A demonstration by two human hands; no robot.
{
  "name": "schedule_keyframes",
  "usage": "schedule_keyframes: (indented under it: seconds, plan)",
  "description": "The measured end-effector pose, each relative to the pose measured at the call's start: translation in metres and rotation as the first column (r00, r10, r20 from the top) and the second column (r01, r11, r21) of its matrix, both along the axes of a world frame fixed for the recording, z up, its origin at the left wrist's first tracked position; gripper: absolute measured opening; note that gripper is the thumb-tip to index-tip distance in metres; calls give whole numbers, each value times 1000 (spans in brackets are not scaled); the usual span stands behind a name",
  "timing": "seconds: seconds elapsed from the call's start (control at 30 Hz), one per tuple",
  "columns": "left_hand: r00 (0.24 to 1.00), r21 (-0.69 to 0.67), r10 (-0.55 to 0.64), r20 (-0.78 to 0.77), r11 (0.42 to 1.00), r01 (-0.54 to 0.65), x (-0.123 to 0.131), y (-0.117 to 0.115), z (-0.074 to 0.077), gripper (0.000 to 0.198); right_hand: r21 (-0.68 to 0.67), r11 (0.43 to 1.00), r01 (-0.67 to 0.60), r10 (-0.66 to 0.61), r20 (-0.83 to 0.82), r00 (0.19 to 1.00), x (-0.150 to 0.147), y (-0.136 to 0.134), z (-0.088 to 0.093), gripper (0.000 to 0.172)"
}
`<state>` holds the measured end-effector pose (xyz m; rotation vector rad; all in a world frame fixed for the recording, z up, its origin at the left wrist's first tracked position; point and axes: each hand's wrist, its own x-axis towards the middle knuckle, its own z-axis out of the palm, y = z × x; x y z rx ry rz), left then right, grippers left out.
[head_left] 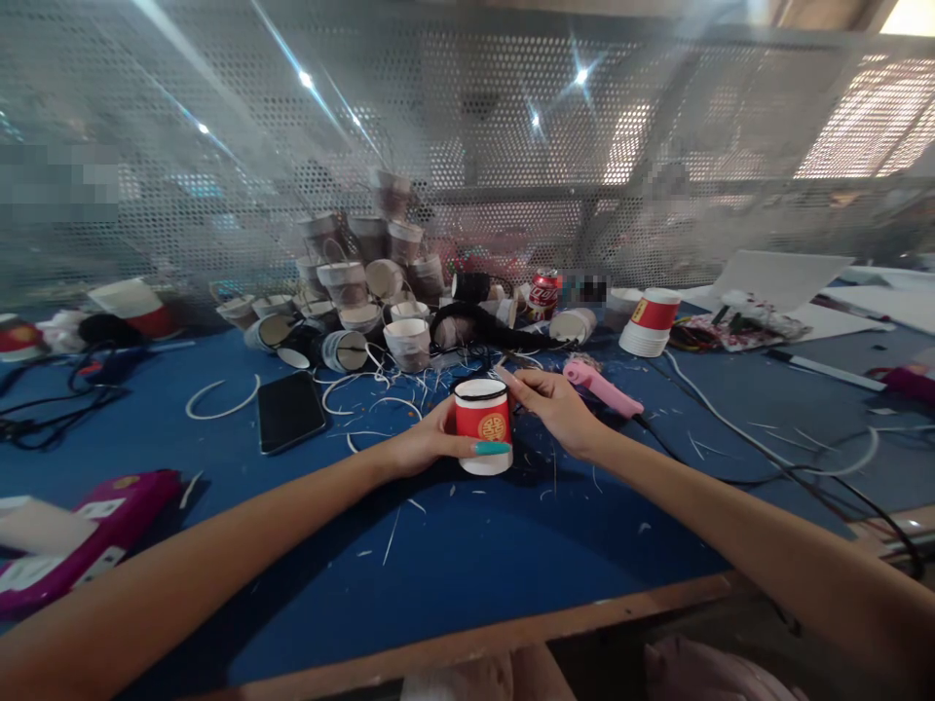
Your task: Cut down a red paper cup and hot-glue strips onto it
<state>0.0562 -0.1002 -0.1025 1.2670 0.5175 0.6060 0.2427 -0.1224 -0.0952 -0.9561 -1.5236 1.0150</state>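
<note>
**Red-and-white cup gripped in the left hand, right fingers at its rim**

A red-and-white cup (pixel 473 460) stands upright between the two hands, near the middle of the blue table (pixel 467 565). The left hand (pixel 430 438) grasps it from the left, its thumb, with a long teal nail, lying across the front below a gold emblem. A black cord (pixel 480 396) runs around the cup's rim. The right hand (pixel 555 407) is just beside the rim on the right, thumb and forefinger drawn together; whether they pinch the cord cannot be told. Whether the cup's base touches the table is also unclear.

To the right of the right hand lies a pink tool (pixel 605 391) with a dark cable. Farther right and beyond it, a stack of red-and-white cups (pixel 649 336) sits tilted. To the left of the left hand lies a dark phone (pixel 290 414), and at the near left a purple device (pixel 138 492).

On the far side, pale cups with thin handles (pixel 343 282) are heaped in front of a perforated metal screen (pixel 511 107), with a red drink can (pixel 542 294) to their right. White scraps (pixel 391 537) litter the tabletop around the hands.
</note>
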Motion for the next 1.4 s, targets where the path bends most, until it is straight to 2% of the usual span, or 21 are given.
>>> schedule_keyframes:
  seconds: [0.2, 0.3, 0.43, 0.53, 0.63, 0.7, 0.73, 0.8, 0.9, 0.97, 1.03, 1.07, 1.17, 1.27, 1.33, 1.4]
  plan:
    - [998, 87, 55, -43, 995, -51, 2, -1, 2, 56, 24, 1000, -16, 16, 18, 1000, 2, -1, 1, 44]
    - [980, 151, 191, -52, 972, -182, 3, 3, 3, 63, 75, 997, 11, -17, 80, 997, 7, 1, 4, 43]
    - [930, 321, 353, -99, 896, -306, 3, 7, 5, 67, 153, 983, 98, -127, 198, 972, 16, 9, 3, 42]
    - [888, 535, 446, -107, 779, -327, 3, 9, 6, 61, 156, 974, 166, -202, 261, 944, 20, 16, -4, 38]
    - [810, 748, 580, -85, 574, -333, 1, 11, 5, 55, 90, 957, 277, -291, 255, 922, 21, 19, -9, 36]
    - [740, 822, 668, -78, 463, -331, 0, 12, 3, 54, 42, 925, 377, -376, 226, 899, 21, 17, -8, 37]
    - [711, 842, 699, -78, 428, -328, -1, 13, 2, 55, 51, 901, 431, -430, 240, 870, 21, 14, -6, 36]
    - [678, 864, 731, -79, 389, -319, -2, 14, 2, 57, 163, 835, 526, -547, 351, 760, 24, 7, 2, 37]
    - [658, 875, 751, -55, 353, -330, -3, 14, 2, 60, 374, 744, 554, -654, 579, 487, 32, -3, 15, 43]
    - [663, 855, 747, -53, 377, -357, -3, 15, 2, 60, 419, 708, 568, -653, 695, 301, 40, -6, 20, 47]
    - [687, 793, 722, -83, 466, -393, -3, 17, 2, 63, 371, 704, 606, -563, 811, 157, 49, -5, 19, 52]
    - [707, 744, 700, -98, 523, -415, -2, 18, 2, 64, 316, 707, 633, -493, 862, 120, 53, -3, 18, 55]
    - [796, 552, 599, -84, 693, -463, -2, 22, 1, 62, 137, 714, 686, -313, 940, 138, 59, 2, 15, 64]
    - [884, 353, 466, -38, 834, -424, -3, 23, -1, 57, 82, 711, 698, -263, 952, 155, 59, 5, 16, 70]
    - [919, 255, 395, -11, 889, -379, -4, 23, -2, 57, 97, 692, 715, -270, 954, 133, 57, 6, 16, 71]
    - [933, 195, 359, 33, 913, -358, -6, 23, -3, 57, 128, 659, 741, -289, 953, 92, 57, 7, 15, 69]
